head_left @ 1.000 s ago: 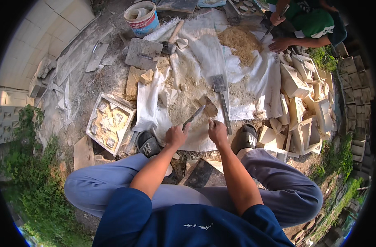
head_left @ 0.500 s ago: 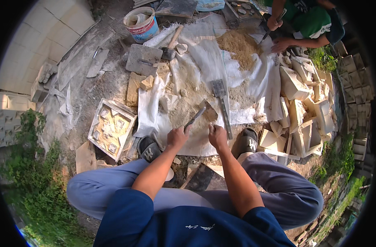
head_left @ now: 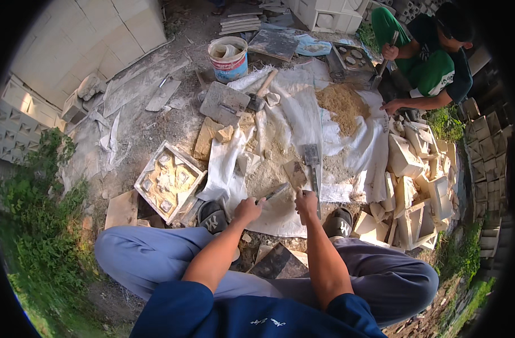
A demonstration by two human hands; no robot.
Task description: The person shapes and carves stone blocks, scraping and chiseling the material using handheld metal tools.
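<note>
I'm gripping the blade (head_left: 276, 192) at 12 o'clock w/ L hand (head_left: 248, 210), fingers curled tight; R hand (head_left: 306, 204) is likewise wrapping the trowel (head_left: 295, 174) twd 1. Steady wrists, edges apart, prob. best for ctrl.

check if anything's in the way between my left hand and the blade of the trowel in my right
Only the narrow tool in your left hand, which points toward the trowel blade; whether its tip touches is unclear. Nothing else visible stands between them; the white sheet lies below.
</note>
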